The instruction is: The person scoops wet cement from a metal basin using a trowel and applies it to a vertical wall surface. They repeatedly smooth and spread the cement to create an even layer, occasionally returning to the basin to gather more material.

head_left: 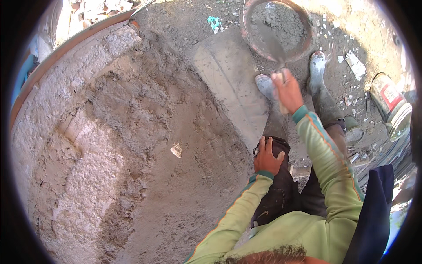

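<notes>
My right hand is closed round the handle of a trowel. The blade, a little blurred, points away from me over the near rim of a round basin. Grey wet mortar fills part of that basin. My left hand rests on my left knee with its fingers spread, holding nothing. To the left rises a rough wall coated with grey-brown mortar, and a small pale chip sticks out of its surface.
A flat board lies on the ground between the wall and my boots. At the right a dirty bucket lies tilted. Rubble bits and a white scrap litter the ground; a turquoise scrap lies left of the basin.
</notes>
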